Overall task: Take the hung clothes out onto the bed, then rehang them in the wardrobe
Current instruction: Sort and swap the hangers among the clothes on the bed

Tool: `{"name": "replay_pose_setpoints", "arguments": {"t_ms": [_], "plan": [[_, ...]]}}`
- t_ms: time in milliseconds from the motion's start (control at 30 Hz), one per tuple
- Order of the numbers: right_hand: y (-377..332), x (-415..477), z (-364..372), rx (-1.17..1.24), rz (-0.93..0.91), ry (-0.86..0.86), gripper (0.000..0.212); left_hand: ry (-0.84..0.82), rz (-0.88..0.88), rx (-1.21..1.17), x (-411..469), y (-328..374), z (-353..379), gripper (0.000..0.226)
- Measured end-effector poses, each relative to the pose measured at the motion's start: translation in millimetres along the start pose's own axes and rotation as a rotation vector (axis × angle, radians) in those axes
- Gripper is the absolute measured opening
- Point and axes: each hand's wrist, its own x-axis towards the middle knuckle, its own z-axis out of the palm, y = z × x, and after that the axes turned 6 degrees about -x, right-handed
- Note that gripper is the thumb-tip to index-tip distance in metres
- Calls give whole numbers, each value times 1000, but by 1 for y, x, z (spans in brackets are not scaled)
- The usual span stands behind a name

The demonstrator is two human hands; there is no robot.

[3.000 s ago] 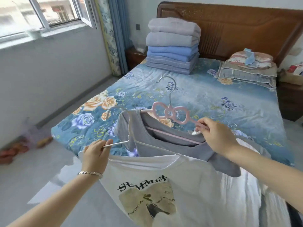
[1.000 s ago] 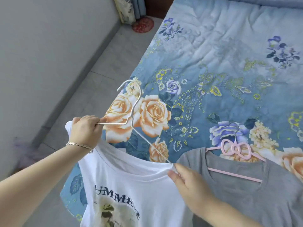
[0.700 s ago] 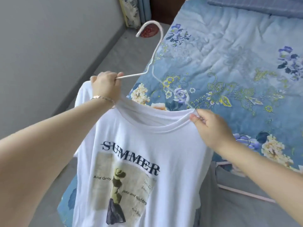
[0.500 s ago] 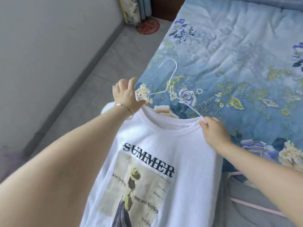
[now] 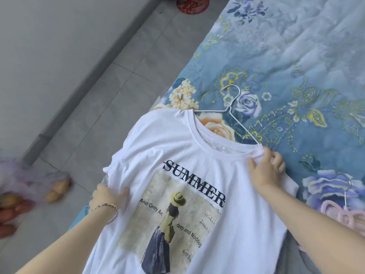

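Observation:
A white T-shirt (image 5: 177, 147) printed with "SUMMER" lies on its white wire hanger (image 5: 232, 107) at the left edge of the floral blue bed (image 5: 286, 56), the hook pointing away from me. My left hand (image 5: 107, 196) grips the shirt's left side near the sleeve. My right hand (image 5: 265, 169) grips the right shoulder, where the hanger's arm goes into the collar. A pink bow-shaped hanger (image 5: 343, 212) and a grey shirt (image 5: 296, 258) lie on the bed at the right edge, mostly hidden by my right arm.
Grey tiled floor (image 5: 110, 91) runs along the bed's left side up to a pale wall (image 5: 49, 46). A red round object (image 5: 192, 3) lies on the floor at the top. Blurred slippers or shoes (image 5: 23, 198) sit on the floor at the left.
The grey shirt was put down first. The white shirt has come down from the air onto the bed, and my left hand has moved from the hanger's end down to the shirt's left side.

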Motion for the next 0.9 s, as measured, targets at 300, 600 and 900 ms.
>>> {"name": "replay_pose_setpoints", "arguments": {"t_ms": [300, 600, 900], "plan": [[-34, -119, -14, -235, -462, -537, 41, -275, 51, -41, -3, -53, -12, 32], [-41, -201, -33, -225, -477, -824, 30, 61, 8, 195, -26, -157, -26, 33], [38, -279, -107, -152, -288, -794, 22, -297, 553, 247, -207, -117, -4, 19]]}}
